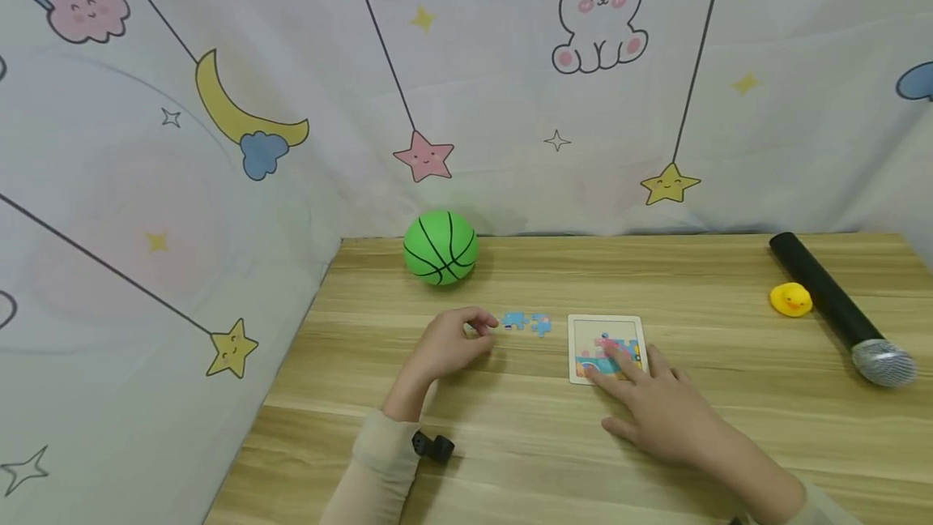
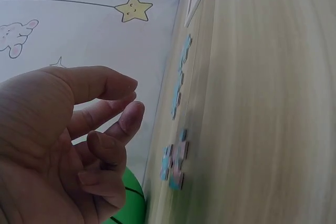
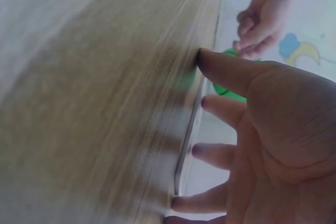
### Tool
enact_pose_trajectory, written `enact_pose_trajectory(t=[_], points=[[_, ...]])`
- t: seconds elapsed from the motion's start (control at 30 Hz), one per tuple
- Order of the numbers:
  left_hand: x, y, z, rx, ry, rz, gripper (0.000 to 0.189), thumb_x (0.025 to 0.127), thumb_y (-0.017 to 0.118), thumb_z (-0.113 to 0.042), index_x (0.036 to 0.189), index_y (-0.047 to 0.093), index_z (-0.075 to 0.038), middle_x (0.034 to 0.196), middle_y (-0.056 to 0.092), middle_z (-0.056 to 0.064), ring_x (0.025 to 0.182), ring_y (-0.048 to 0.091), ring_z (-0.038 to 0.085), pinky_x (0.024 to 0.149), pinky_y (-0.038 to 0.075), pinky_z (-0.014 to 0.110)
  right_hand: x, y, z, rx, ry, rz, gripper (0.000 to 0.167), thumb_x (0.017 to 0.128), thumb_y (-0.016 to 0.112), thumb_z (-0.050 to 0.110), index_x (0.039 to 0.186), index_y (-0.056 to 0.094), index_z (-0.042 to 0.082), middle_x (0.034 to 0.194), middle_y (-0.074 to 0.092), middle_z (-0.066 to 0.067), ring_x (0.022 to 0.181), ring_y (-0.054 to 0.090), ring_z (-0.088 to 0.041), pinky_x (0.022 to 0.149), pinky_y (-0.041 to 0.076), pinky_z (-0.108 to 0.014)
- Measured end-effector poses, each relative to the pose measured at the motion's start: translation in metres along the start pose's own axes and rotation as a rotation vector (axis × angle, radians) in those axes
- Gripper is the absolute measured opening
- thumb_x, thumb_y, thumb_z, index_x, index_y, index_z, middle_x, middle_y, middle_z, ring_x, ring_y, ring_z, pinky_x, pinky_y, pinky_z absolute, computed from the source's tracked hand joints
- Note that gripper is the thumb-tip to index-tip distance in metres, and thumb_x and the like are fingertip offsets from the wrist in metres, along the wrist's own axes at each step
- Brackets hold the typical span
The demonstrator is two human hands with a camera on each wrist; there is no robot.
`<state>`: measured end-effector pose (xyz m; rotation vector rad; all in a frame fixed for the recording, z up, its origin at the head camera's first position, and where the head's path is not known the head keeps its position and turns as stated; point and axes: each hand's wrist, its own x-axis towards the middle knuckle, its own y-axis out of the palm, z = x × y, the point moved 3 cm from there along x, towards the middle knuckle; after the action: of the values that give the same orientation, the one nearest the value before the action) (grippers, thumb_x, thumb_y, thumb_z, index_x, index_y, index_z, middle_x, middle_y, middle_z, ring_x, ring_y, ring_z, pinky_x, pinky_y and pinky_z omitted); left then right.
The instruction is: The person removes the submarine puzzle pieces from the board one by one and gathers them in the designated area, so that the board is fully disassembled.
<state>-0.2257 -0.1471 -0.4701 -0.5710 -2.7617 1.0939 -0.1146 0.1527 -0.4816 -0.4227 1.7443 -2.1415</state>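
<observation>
A small square puzzle tray (image 1: 605,318) with a pale border lies on the table, its lower part filled with pink, blue and orange pieces. My right hand (image 1: 666,411) rests on it with spread fingers, fingertips touching the fitted pieces. In the right wrist view those fingers (image 3: 212,155) reach along the tray's edge. To the left of the tray, my left hand (image 1: 452,339) hovers with loosely bent fingers and nothing between them. Beside its fingertips lie blue jigsaw pieces (image 1: 514,321). The left wrist view shows more pieces (image 2: 178,161), hidden behind that hand from above.
A green ball (image 1: 440,248) sits at the table's back left. On the right, a yellow rubber duck (image 1: 790,299) stands against a black microphone (image 1: 831,290). A printed cloth (image 1: 510,104) hangs behind the wooden table (image 1: 503,444).
</observation>
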Motion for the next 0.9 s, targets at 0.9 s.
enact_pose_trajectory(t=[0.9], points=[[0.047, 0.081, -0.065, 0.026, 0.083, 0.198, 0.02, 0.093, 0.078, -0.023, 0.112, 0.078, -0.016, 0.09, 0.066, -0.014, 0.079, 0.06, 0.004, 0.072, 0.048, 0.024, -0.005, -0.002, -0.008, -0.001, 0.032, 0.015, 0.065, 0.091, 0.075, 0.054, 0.149, 0.058, 0.031, 0.153, 0.048, -0.024, 0.132, 0.043, -0.062, 0.087, 0.046, -0.075]])
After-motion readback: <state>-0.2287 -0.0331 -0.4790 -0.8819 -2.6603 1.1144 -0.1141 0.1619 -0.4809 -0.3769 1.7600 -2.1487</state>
